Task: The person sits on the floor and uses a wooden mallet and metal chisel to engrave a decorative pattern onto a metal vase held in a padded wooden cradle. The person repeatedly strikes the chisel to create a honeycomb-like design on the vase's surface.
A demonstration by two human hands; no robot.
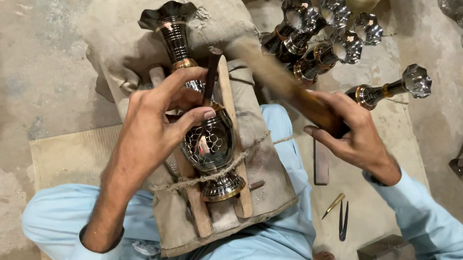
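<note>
The dark, polished metal vase with brass bands and a scalloped mouth (205,134) lay on its side across a padded burlap cushion (125,48) on the person's lap, wedged between two upright wooden slats (236,148) and lashed down with a loop of twine (214,175). The left hand (159,126) was curled over the vase's belly, thumb and fingers pinching a slim dark chisel (210,81) whose tip sat on the metal, just above a honeycomb pattern already cut there. The right hand (353,135) was clenched around the handle of a wooden mallet (286,87), its head smeared with motion blur out above the chisel's top end.

By my reading, this was the engraving step, mid-strike: the pattern covered only part of the belly, so plenty of surface looked unworked. The next blow called for the mallet to land squarely on the chisel's head while the left fingers kept the tip from skating off the curved, slick wall; a glancing hit could scar the finish or catch a knuckle.

Beside the cushion, a cluster of similar flared metal vases (322,35) lay on the concrete floor (0,74), one more (389,88) just beyond the right hand. Two small pointed tools (339,213) rested near the knee, close to a dark metal block (385,254).
</note>
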